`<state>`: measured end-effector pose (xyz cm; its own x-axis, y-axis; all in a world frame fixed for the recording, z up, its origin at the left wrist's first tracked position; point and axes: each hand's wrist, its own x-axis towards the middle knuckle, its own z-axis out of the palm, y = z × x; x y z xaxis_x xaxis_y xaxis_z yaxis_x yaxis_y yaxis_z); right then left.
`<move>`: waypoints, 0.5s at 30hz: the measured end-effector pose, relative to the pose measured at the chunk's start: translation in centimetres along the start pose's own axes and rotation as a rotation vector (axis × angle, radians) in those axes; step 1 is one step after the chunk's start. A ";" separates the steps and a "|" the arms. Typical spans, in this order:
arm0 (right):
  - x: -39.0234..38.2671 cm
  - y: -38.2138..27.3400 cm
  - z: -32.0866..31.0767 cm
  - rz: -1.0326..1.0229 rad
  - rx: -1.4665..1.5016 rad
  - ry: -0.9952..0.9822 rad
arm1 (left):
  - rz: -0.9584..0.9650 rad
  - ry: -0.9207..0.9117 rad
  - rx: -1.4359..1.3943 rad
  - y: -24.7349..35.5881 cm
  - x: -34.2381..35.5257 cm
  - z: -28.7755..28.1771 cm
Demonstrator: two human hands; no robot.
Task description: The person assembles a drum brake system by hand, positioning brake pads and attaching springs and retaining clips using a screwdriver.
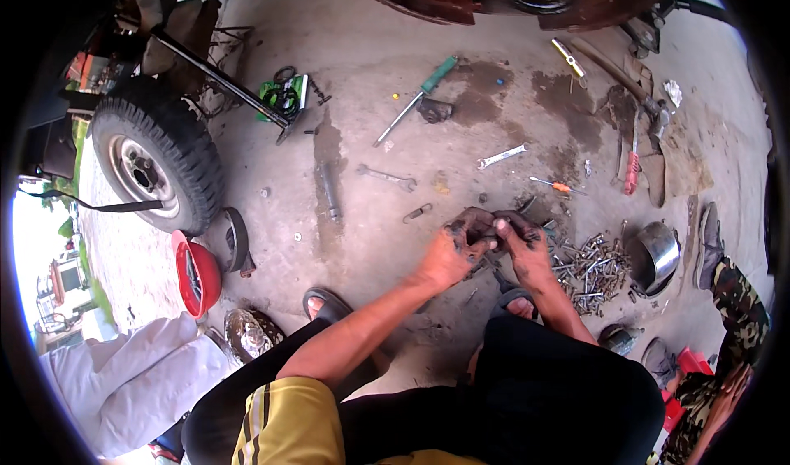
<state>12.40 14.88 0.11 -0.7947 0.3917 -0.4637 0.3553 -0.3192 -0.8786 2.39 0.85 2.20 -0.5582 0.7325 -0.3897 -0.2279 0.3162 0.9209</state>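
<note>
My left hand [461,247] and my right hand [522,243] meet above the floor in front of my knees, both blackened with grease. Their fingers and thumbs are pinched together at one spot. Whatever lies between the fingertips is too small and dark to make out. Just right of my right hand spreads a heap of loose bolts and screws [591,272]. A small dark metal clip [418,212] lies left of my left hand, and a dark nut [483,197] sits just beyond both hands.
Spanners [502,156], a green-handled screwdriver [428,95], an orange-handled screwdriver [561,188] and a hammer [650,103] lie on the concrete. A metal pot [654,258] stands beyond the bolts. At left are a wheel [152,165] and a red bowl [197,274]. People sit on both sides.
</note>
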 end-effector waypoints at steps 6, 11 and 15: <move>-0.3 2.0 -1.4 0.093 0.253 0.044 | 0.020 0.077 0.235 -0.4 0.1 0.6; -0.5 2.6 -1.1 0.156 0.508 0.026 | 0.007 0.132 -0.022 -1.6 0.0 0.7; -0.5 2.0 -1.1 0.141 0.609 0.000 | -0.040 0.141 -0.140 -1.4 0.5 0.7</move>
<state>14.06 15.00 -1.52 -0.7609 0.3101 -0.5700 0.1125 -0.8021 -0.5865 2.98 1.22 0.67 -0.6503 0.6264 -0.4299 -0.3554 0.2493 0.9009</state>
